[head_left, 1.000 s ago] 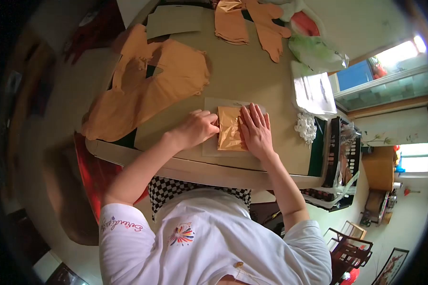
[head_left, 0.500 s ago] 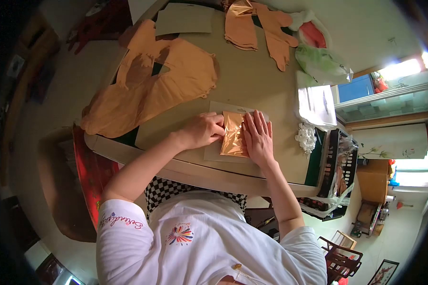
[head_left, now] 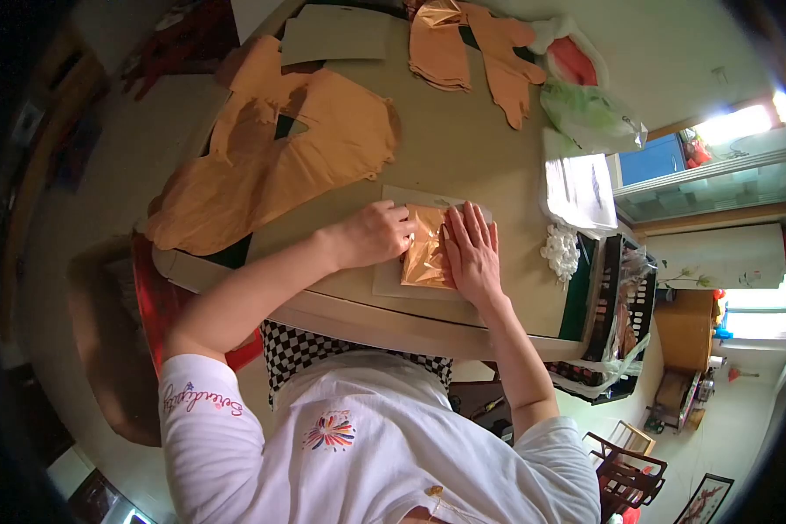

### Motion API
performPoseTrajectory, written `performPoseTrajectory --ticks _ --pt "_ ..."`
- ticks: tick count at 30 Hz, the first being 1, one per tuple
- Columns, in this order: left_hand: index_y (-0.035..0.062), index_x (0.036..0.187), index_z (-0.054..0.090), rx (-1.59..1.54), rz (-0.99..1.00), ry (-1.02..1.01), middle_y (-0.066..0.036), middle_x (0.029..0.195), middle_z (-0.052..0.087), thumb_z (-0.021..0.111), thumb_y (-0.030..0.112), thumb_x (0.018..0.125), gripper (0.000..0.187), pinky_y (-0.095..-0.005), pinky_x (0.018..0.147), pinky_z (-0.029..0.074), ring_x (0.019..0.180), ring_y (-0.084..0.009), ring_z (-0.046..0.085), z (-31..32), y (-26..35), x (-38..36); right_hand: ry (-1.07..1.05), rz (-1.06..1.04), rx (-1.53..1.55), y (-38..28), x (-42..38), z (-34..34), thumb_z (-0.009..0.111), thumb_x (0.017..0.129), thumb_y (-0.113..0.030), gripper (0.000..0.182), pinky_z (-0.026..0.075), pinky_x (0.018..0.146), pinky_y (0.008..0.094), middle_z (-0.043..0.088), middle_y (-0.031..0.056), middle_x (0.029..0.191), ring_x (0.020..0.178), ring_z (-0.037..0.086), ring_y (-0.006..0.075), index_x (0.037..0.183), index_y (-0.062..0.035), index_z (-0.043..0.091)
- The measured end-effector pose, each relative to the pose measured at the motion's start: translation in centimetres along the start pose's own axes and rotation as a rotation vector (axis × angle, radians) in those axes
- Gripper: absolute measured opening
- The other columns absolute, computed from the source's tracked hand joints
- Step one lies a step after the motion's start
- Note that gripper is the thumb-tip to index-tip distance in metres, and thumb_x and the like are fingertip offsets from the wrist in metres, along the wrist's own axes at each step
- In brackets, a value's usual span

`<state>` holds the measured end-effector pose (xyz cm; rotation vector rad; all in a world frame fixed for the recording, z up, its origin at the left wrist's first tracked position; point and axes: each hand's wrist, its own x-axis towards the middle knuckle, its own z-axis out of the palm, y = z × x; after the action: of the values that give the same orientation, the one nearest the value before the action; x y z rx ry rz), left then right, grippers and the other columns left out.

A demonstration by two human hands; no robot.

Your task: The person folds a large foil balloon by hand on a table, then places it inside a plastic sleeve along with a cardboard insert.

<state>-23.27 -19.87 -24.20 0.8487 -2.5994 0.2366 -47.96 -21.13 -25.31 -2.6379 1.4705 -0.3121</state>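
Note:
A folded copper-coloured foil balloon (head_left: 425, 253) lies as a shiny flat rectangle on a pale card (head_left: 391, 284) with a hanging slot along its far edge. My left hand (head_left: 375, 234) is curled, its fingertips pinched at the left edge of the foil. Flat on the right side of the same foil rests my right hand (head_left: 474, 253), fingers stretched and pressing down. To the left spreads a pile of large flat uninflated foil balloons (head_left: 297, 166) of the same colour.
More flat foil shapes (head_left: 441, 52) lie at the far side, near a grey card sheet (head_left: 336, 35). Along the right stand a plastic bag (head_left: 585, 109), clear sleeves (head_left: 578, 192), a white curly bundle (head_left: 561, 253) and a black crate (head_left: 610, 297) at the table edge.
My left hand has turned slightly and its elbow has swung outward to the left, fingers still at the foil's left edge. My right hand stays in place.

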Motion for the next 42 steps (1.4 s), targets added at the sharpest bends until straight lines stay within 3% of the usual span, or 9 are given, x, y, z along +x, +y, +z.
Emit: performPoseTrajectory --ticks 3,9,12,15,21,27,30,36,42 --pt "0.0113 0.068 0.059 0.068 0.12 -0.144 0.0 0.069 0.056 0.059 0.013 0.075 0.008 -0.0291 0.065 0.048 0.071 -0.0149 0.06 -0.3 -0.4 0.1 0.008 -0.008 -0.008 0.1 0.0 0.1 0.043 0.1 -0.034 0.049 0.017 0.115 0.0489 0.033 0.0139 0.151 0.142 0.027 0.0289 0.144 -0.0154 0.04" --pt "0.0119 0.067 0.056 0.046 0.21 -0.171 0.0 0.06 0.059 0.058 0.013 0.075 0.008 -0.0299 0.057 0.049 0.064 -0.014 0.063 0.7 -1.2 -0.1 -0.009 -0.01 -0.02 0.3 -0.1 0.2 0.042 0.1 -0.034 0.05 0.017 0.116 0.0489 0.032 0.0139 0.152 0.142 0.027 0.0287 0.145 -0.0152 0.039" --pt "0.0092 0.071 0.058 -0.058 0.104 -0.128 -0.003 0.063 0.059 0.061 0.014 0.077 0.008 -0.0327 0.058 0.05 0.066 -0.0179 0.064 1.5 -1.0 -0.4 -0.018 -0.006 -0.018 0.3 0.0 0.2 0.041 0.1 -0.034 0.05 0.015 0.116 0.0486 0.031 0.0139 0.152 0.143 0.025 0.0286 0.146 -0.0145 0.038" --pt "0.0079 0.075 0.062 -0.484 -0.193 0.022 -0.005 0.068 0.06 0.066 0.016 0.079 0.009 -0.0353 0.061 0.05 0.069 -0.0227 0.063 1.7 -0.3 -0.7 -0.029 0.002 -0.024 0.3 0.0 0.2 0.04 0.1 -0.035 0.051 0.014 0.116 0.0482 0.031 0.014 0.152 0.143 0.024 0.0286 0.146 -0.014 0.038" --pt "0.013 0.082 0.07 -0.668 -0.455 -0.064 -0.005 0.083 0.063 0.073 0.019 0.076 0.009 -0.038 0.072 0.051 0.082 -0.0251 0.063 1.7 0.2 -1.0 -0.033 -0.005 -0.023 0.3 -0.1 0.0 0.04 0.1 -0.035 0.051 0.014 0.116 0.0486 0.03 0.0141 0.153 0.143 0.023 0.0283 0.147 -0.0156 0.035" --pt "0.0091 0.08 0.071 -0.7 -0.405 0.046 -0.004 0.079 0.059 0.075 0.012 0.074 0.008 -0.0369 0.067 0.048 0.078 -0.0233 0.059 2.0 0.3 -1.1 -0.019 0.002 -0.006 0.2 -0.1 0.0 0.041 0.1 -0.035 0.051 0.015 0.116 0.0495 0.031 0.0135 0.152 0.143 0.025 0.0284 0.147 -0.0166 0.036" --pt "0.0085 0.081 0.07 -0.676 -0.414 0.057 -0.003 0.084 0.059 0.074 0.012 0.073 0.009 -0.0375 0.074 0.047 0.085 -0.023 0.057 1.7 0.6 -0.9 -0.012 0.003 -0.002 0.1 -0.1 0.0 0.042 0.099 -0.034 0.05 0.016 0.115 0.0499 0.032 0.0134 0.152 0.142 0.026 0.0287 0.146 -0.0165 0.037" --pt "0.008 0.081 0.067 -0.542 -0.509 0.136 -0.003 0.086 0.058 0.073 0.011 0.071 0.012 -0.0399 0.084 0.041 0.092 -0.022 0.055 2.2 1.9 -0.8 0.007 -0.011 -0.001 0.2 -0.1 0.0 0.042 0.099 -0.034 0.05 0.017 0.115 0.0501 0.033 0.0136 0.151 0.142 0.028 0.029 0.145 -0.0158 0.039" --pt "0.0071 0.082 0.06 -0.476 -0.686 0.228 -0.004 0.085 0.058 0.075 0.008 0.067 0.021 -0.0396 0.083 0.042 0.091 -0.0248 0.055 2.2 3.3 0.2 -0.001 -0.008 0.005 0.2 -0.1 0.0 0.043 0.099 -0.034 0.05 0.016 0.116 0.0498 0.032 0.0138 0.152 0.142 0.027 0.0288 0.146 -0.0158 0.038"
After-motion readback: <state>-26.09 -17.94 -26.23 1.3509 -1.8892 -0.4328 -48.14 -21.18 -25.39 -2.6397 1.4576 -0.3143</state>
